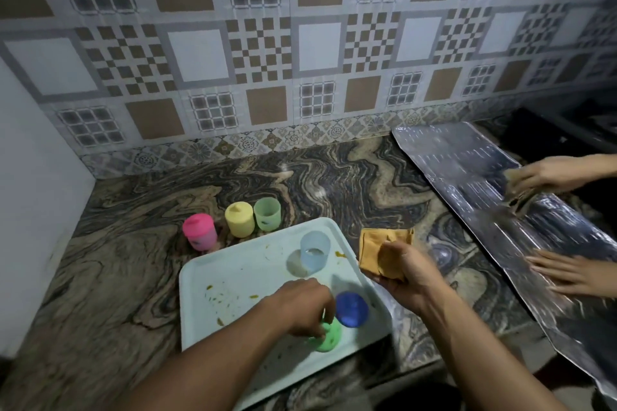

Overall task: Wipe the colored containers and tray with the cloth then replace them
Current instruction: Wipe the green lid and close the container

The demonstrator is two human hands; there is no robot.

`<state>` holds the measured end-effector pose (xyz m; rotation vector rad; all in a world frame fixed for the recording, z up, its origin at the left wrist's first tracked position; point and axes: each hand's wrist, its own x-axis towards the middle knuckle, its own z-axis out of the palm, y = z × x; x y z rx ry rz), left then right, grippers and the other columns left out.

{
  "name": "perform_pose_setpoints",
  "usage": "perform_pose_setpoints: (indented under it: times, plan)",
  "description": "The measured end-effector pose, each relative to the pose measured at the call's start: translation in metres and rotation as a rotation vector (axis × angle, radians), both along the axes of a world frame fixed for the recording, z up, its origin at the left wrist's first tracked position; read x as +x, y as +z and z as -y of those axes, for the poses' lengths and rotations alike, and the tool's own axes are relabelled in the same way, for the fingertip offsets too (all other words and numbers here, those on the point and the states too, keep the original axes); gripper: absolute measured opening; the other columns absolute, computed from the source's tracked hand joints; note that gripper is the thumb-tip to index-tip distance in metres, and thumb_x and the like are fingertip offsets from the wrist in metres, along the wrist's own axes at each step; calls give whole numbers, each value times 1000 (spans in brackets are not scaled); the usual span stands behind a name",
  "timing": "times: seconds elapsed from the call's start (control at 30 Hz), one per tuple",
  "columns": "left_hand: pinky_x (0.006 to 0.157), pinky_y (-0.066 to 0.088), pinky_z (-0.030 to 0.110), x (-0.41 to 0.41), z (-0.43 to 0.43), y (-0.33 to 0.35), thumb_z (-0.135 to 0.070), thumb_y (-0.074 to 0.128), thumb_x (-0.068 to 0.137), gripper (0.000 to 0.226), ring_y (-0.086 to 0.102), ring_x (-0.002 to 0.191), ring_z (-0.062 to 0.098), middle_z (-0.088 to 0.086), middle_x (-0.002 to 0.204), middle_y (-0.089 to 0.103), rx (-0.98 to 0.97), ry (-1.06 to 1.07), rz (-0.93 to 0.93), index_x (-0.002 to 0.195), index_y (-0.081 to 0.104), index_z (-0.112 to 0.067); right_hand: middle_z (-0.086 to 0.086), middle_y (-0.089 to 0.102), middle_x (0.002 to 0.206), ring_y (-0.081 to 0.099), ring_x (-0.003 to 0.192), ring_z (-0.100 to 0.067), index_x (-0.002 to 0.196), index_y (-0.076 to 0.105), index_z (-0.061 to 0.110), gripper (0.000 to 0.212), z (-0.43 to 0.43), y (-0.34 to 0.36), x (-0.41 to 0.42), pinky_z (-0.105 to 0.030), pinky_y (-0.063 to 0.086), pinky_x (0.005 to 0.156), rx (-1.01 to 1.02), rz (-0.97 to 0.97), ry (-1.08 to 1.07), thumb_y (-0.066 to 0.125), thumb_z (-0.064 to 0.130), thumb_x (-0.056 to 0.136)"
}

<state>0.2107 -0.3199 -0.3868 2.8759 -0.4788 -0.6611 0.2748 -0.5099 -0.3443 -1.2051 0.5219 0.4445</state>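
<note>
A pale green tray [233,274] with yellow-brown stains lies on the marble counter. On it stand a light blue container [315,254], a dark blue container [351,309] and a bright green container [329,339]. My left hand [302,305] grips the bright green container from above. My right hand [405,272] holds a folded orange-yellow cloth [377,245] just right of the tray. Behind the tray, on the counter, stand a pink container [199,231], a yellow container [239,218] and a pale green container [266,213].
Another person's two hands [547,173] [567,272] rub a shiny foil sheet [467,163] that covers the counter's right side. A tiled wall [300,60] runs along the back, and a white wall [30,193] closes the left.
</note>
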Motion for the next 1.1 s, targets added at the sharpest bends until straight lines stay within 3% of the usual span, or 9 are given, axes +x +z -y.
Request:
perform_pose_setpoints:
  times: [0.17,0.3,0.37,0.47,0.57,0.73,0.83,0.97,1.1]
  plan:
    - [73,50,34,-14,4,-5,-35,72,82,27,65,96,29,1,108,70,-30,102,53,107,70,-28,-21,70,85,67,84,-38,95,67,1,23,13,-8,-32,-59,54,88,-211,94,241,45,-6,93]
    - [79,54,33,-14,-3,7,-37,72,85,24,65,94,20,-6,102,73,-161,198,161,105,71,-25,-18,72,77,63,70,-24,95,77,7,26,13,-20,-51,-55,59,77,-392,312,405,53,1,87]
    - [77,54,31,-11,-7,19,-37,74,85,21,65,91,17,-7,98,74,-228,237,239,100,72,-23,-8,74,77,64,69,-14,94,76,17,18,14,-30,-55,-39,60,72,-567,531,451,62,12,85]
    - [74,51,30,-5,-8,36,-34,76,84,15,63,84,16,-5,90,72,-316,262,355,91,71,-22,10,75,103,66,93,-2,113,73,25,51,7,-34,-64,-10,47,79,-781,847,445,55,-1,73]
    - [71,49,33,1,-12,51,-31,74,84,12,59,81,17,-8,81,64,-375,241,459,81,65,-23,1,67,128,61,114,-13,124,70,17,59,-6,-44,-65,-23,47,98,-901,1158,453,55,10,67]
    - [68,46,31,12,-38,48,-32,73,86,13,57,78,15,-12,79,54,-360,240,494,81,63,-24,8,66,129,59,117,-16,118,70,22,56,-9,-52,-49,-27,50,96,-1000,1487,650,74,6,64]
    - [65,45,27,23,-55,45,-34,75,84,15,56,72,9,-13,75,57,-423,327,499,80,65,-23,20,70,111,65,99,-5,108,71,34,59,-19,-49,-42,-22,52,85,-760,1228,452,59,-2,62]
    - [62,44,25,38,-66,46,-36,76,82,18,54,66,4,-13,72,57,-485,364,536,79,68,-21,-8,78,99,71,92,-26,111,75,12,22,-53,-33,-18,-48,58,88,-96,524,180,57,15,97]
    - [63,40,24,53,-69,54,-38,74,82,18,50,65,5,-14,70,53,-538,317,612,74,62,-26,-26,71,114,67,108,-40,117,68,-2,67,-83,-2,0,-59,46,103,303,209,177,30,52,105]
